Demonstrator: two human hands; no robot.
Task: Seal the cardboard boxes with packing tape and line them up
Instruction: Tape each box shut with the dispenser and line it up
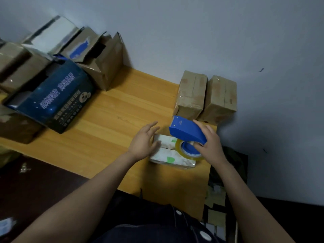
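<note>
A small whitish box (166,155) with green marks lies on the wooden table (108,123) in front of me. My left hand (142,143) rests against its left end with fingers spread and fairly straight. My right hand (209,143) grips a blue tape dispenser (186,131) with a clear tape roll (188,151), held over the box's right half. Two taped brown boxes, one (192,94) beside the other (220,99), stand side by side against the wall behind the dispenser.
A pile of open cardboard boxes (98,55) and a dark blue printed box (57,97) crowds the table's left side. The grey wall (192,32) borders the table at the back. Scraps lie on the floor (217,204) past the table's right edge.
</note>
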